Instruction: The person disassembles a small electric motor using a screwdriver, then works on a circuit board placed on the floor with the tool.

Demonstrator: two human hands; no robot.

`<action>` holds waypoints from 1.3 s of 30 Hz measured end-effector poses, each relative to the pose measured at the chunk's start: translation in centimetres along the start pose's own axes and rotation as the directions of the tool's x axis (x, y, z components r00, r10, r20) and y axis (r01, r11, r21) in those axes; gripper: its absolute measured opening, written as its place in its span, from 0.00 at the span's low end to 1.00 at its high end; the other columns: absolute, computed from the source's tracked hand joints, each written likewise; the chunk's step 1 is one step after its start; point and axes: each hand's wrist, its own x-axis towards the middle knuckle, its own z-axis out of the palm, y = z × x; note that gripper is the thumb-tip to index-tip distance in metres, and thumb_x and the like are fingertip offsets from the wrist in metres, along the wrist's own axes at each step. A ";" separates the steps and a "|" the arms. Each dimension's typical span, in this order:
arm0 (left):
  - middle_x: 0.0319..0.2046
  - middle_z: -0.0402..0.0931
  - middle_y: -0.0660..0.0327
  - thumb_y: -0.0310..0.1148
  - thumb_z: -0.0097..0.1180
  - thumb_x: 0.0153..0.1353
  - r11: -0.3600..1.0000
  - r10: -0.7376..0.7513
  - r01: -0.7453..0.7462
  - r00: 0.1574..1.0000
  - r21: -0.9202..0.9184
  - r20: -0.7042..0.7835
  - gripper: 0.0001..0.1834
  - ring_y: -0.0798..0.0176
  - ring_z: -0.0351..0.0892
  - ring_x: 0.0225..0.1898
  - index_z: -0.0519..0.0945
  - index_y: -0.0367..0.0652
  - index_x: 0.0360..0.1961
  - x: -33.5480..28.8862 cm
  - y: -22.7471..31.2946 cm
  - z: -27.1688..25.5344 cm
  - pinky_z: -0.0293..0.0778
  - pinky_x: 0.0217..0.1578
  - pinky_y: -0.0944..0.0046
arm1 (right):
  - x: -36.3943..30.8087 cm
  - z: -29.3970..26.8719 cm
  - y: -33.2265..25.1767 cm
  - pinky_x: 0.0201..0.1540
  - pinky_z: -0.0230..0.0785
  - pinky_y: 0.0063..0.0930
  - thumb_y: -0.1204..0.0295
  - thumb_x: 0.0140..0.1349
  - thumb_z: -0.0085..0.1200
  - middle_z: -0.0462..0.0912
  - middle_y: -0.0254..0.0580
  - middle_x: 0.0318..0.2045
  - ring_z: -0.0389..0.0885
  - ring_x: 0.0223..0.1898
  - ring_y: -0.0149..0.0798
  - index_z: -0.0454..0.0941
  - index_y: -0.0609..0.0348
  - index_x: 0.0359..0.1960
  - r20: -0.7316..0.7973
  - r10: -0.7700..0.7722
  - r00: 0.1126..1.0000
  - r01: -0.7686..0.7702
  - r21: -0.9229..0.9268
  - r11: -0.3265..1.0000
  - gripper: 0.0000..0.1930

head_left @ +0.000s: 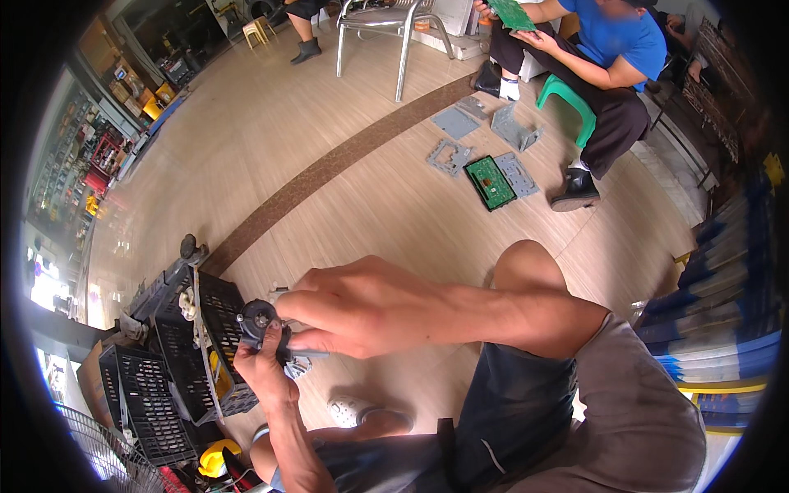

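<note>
In front of my left knee I hold a small black round part (257, 319) with a hub at its middle. My left hand (267, 370) comes up from below and is closed around it, thumb pressed on its near side. My right hand (353, 308) reaches across from the right, its fingers bent and closed against the part's right side. Those fingers hide much of the part's body. A short grey bar (311, 354) sticks out under my right thumb; what it belongs to I cannot tell.
Black plastic crates (148, 403) stand close at the left, with a yellow thing (218, 458) near them and a fan (103, 448) below. Grey metal plates and a green circuit board (491, 182) lie ahead on the floor. A person in blue holds another green board (511, 14).
</note>
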 end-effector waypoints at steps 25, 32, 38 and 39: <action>0.31 0.83 0.67 0.34 0.73 0.52 0.954 -0.284 0.278 0.958 -0.110 -0.044 0.14 0.69 0.82 0.31 0.83 0.46 0.39 0.7 0.9 -1.0 0.71 0.28 0.69 | -5.6 -15.6 6.0 0.44 0.82 0.31 0.74 0.64 0.61 0.85 0.49 0.36 0.87 0.39 0.41 0.77 0.67 0.44 -0.391 0.743 0.542 -0.473 0.589 0.655 0.11; 0.35 0.84 0.66 0.34 0.67 0.59 0.924 -0.369 0.362 0.929 -0.125 -0.037 0.11 0.67 0.84 0.34 0.84 0.46 0.42 1.1 -0.2 -1.5 0.78 0.34 0.67 | -42.7 -14.4 19.8 0.44 0.85 0.24 0.80 0.68 0.49 0.83 0.49 0.40 0.84 0.40 0.39 0.79 0.71 0.41 -0.196 0.927 -0.319 -0.219 0.967 0.129 0.07; 0.35 0.84 0.69 0.36 0.68 0.58 0.912 -0.408 0.403 0.911 -0.076 -0.064 0.11 0.67 0.83 0.35 0.84 0.48 0.42 1.3 -1.6 -3.3 0.75 0.41 0.65 | -43.1 -8.7 23.2 0.30 0.81 0.26 0.70 0.69 0.52 0.84 0.45 0.32 0.83 0.28 0.36 0.77 0.65 0.43 -0.256 0.852 -0.457 -0.181 0.964 0.193 0.10; 0.35 0.84 0.69 0.36 0.68 0.58 0.914 -0.403 0.400 0.913 -0.066 -0.063 0.12 0.67 0.83 0.36 0.84 0.48 0.42 1.2 -1.6 -3.3 0.75 0.42 0.64 | -42.2 -9.2 24.2 0.28 0.80 0.28 0.67 0.69 0.52 0.83 0.44 0.30 0.82 0.26 0.36 0.75 0.63 0.45 -0.308 0.840 -0.448 -0.290 0.938 0.189 0.11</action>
